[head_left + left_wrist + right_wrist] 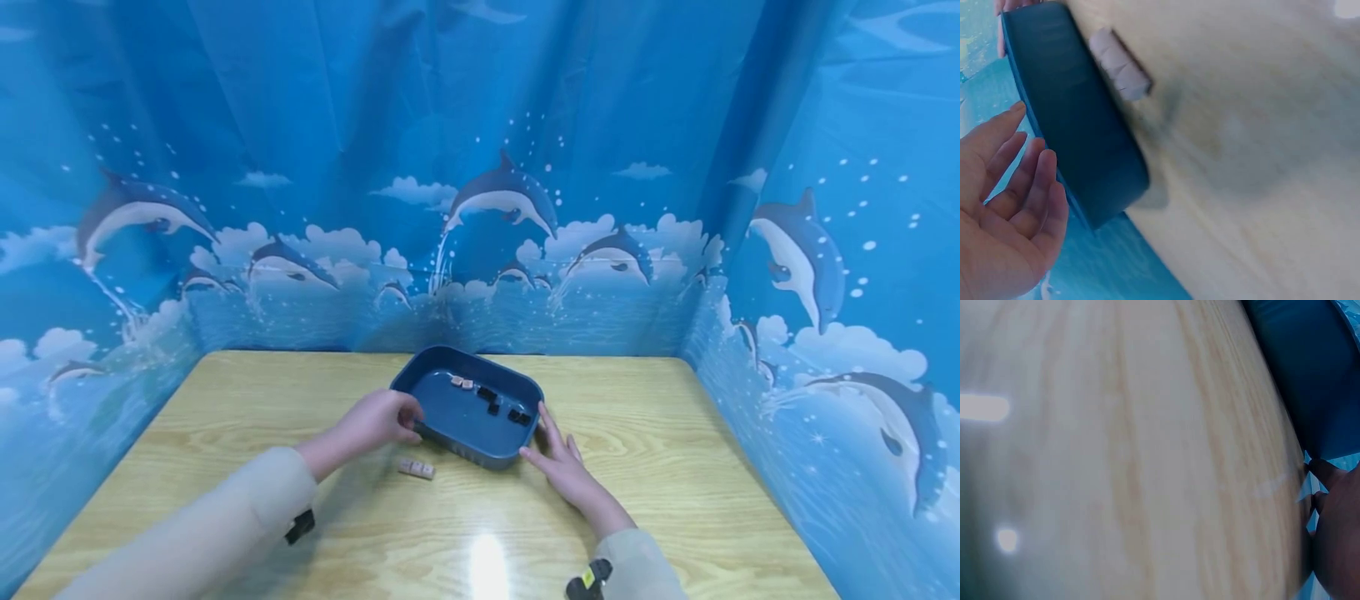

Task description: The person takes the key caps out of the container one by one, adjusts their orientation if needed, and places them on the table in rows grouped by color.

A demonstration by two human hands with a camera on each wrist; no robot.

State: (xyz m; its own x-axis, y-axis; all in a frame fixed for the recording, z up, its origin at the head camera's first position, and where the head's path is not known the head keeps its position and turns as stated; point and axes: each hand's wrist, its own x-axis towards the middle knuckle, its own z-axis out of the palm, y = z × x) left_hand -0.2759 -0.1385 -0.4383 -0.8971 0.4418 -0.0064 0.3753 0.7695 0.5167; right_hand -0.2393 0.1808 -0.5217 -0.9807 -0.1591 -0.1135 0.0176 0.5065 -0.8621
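A dark blue rectangular tray with raised walls sits near the back middle of the table. Inside it lie two small pale pink blocks and several small black blocks. My left hand hovers at the tray's left front rim; in the left wrist view its fingers are loosely bent, with nothing in them. My right hand rests against the right end of the tray, fingers extended along the wall. In front of the tray, a short row of pale pink blocks lies on the table.
The light wood table meets a blue curtain with dolphins at the back and both sides. A bright light reflection shows on the tabletop near the front. Black wrist devices sit at both sleeves.
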